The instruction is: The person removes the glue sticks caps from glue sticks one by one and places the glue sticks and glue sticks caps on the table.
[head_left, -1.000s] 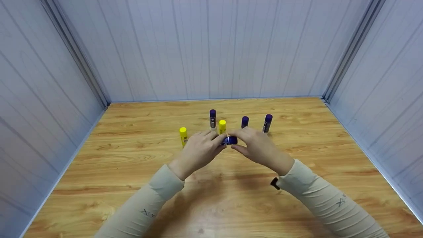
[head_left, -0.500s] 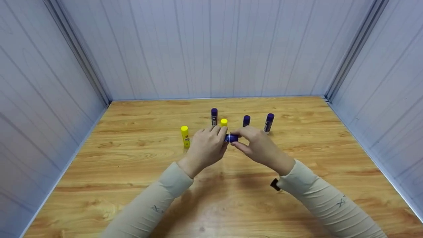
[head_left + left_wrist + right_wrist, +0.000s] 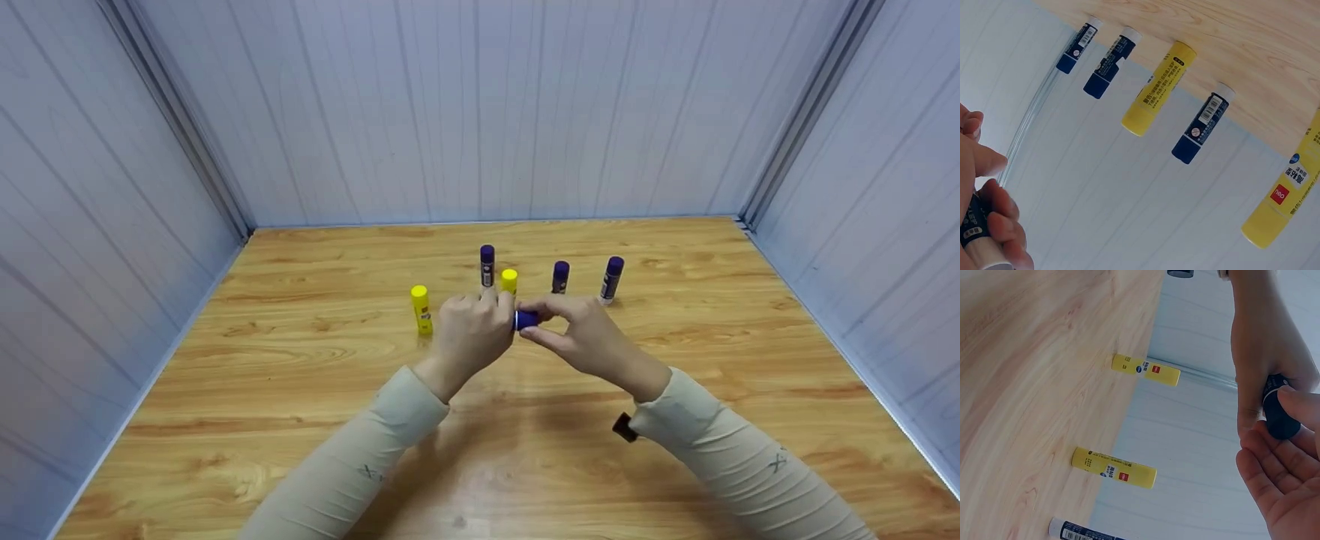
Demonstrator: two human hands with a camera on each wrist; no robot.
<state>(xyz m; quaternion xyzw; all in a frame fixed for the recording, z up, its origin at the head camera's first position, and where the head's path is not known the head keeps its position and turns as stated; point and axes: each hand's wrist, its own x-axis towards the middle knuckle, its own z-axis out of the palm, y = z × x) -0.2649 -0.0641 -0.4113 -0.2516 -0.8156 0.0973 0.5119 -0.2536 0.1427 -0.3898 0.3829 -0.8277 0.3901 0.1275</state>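
Steadily, the left hand [image 3: 474,326] grips a dark-blue glue stick [image 3: 527,321] while the right hand [image 3: 589,334] pinches its cap [image 3: 1282,422]. Five other sticks [image 3: 421,311] stand upright toward the far edge of the bench [image 3: 300,337].

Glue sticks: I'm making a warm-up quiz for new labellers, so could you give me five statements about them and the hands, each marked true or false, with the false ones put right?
1. The left hand and right hand both hold one blue stick. True.
2. The held stick's cap is yellow. False: its cap is dark blue.
3. Three yellow sticks stand on the table. False: there are two, the left yellow stick and the middle yellow stick.
4. Three other blue sticks stand upright on the table. True.
5. The tabletop is plain white. False: it has a wood-grain look.
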